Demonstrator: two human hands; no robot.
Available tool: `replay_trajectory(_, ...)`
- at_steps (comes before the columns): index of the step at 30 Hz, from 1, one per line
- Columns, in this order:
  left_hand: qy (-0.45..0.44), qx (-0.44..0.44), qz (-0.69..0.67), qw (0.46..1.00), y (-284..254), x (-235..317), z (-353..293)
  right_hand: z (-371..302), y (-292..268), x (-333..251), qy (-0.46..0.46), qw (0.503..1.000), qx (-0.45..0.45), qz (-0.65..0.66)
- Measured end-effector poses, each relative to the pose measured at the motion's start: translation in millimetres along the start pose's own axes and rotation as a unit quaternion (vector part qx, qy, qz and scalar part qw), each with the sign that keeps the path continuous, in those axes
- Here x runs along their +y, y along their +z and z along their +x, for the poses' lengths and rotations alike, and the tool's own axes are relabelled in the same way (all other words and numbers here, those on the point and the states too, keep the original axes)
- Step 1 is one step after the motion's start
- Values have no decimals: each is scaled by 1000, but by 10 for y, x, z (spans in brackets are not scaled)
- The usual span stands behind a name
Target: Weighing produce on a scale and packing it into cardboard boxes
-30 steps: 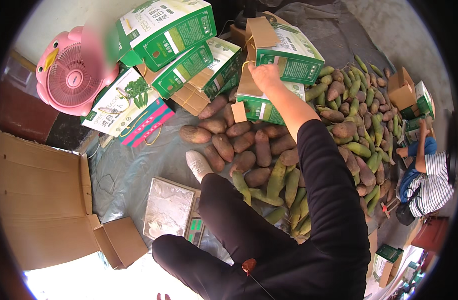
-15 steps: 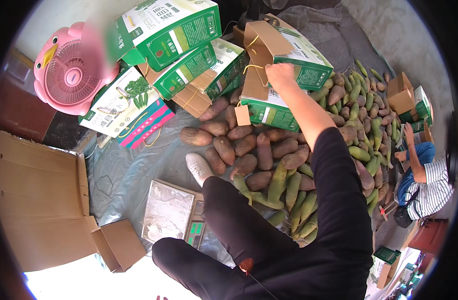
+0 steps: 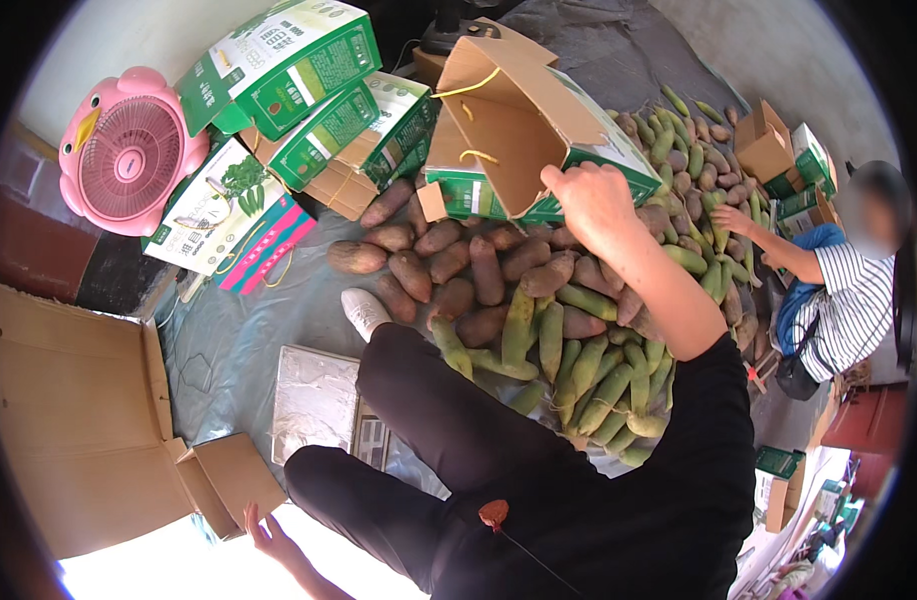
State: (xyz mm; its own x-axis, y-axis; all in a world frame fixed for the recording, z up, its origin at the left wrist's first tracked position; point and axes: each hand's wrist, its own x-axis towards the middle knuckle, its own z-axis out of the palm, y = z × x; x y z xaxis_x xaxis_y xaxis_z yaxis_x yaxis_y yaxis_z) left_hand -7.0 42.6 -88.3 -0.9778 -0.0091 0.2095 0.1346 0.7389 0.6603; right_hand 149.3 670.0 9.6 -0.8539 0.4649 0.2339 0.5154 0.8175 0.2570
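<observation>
My right hand [image 3: 594,200] is closed on the near edge of a green and white cardboard carton [image 3: 504,105]. Its open mouth faces left, showing the brown inside and yellow cord handles. The carton is tilted over a heap of reddish-brown sweet potato-like tubers [image 3: 487,270] and long green radish-like roots [image 3: 604,398]. Low on the left, my left hand [image 3: 271,540] has its fingers apart and holds nothing. It is nearest to a small open brown box [image 3: 241,485].
More green and white cartons [image 3: 309,75] are stacked at the far left, by a pink fan [image 3: 129,165]. A flat scale [image 3: 314,400] lies by my knees, and a large cardboard sheet [image 3: 69,410] stands left. On the right, a person in a striped shirt [image 3: 849,300] reaches to the heap.
The carton has tipped up so its mouth shows more, and my right hand has shifted to its near edge. My left hand has risen into view. The other person's hand has moved onto the heap.
</observation>
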Motion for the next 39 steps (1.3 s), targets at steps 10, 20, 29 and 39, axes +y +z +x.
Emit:
replay_trajectory(10,82,-300,-238,920,859,2304,67,-817,-444,-304,-73,993,60,75)
replay_trajectory(20,-149,-586,-523,600,2451,3952,-256,-1135,-374,-793,-137,989,28,52)
replay_trajectory(29,-196,-530,-525,636,2578,3993,-424,-1391,-318,-1044,-199,969,41,139)
replay_trajectory(39,12,-311,-479,821,738,3080,486,-1381,-23,-1207,-223,911,2,347)
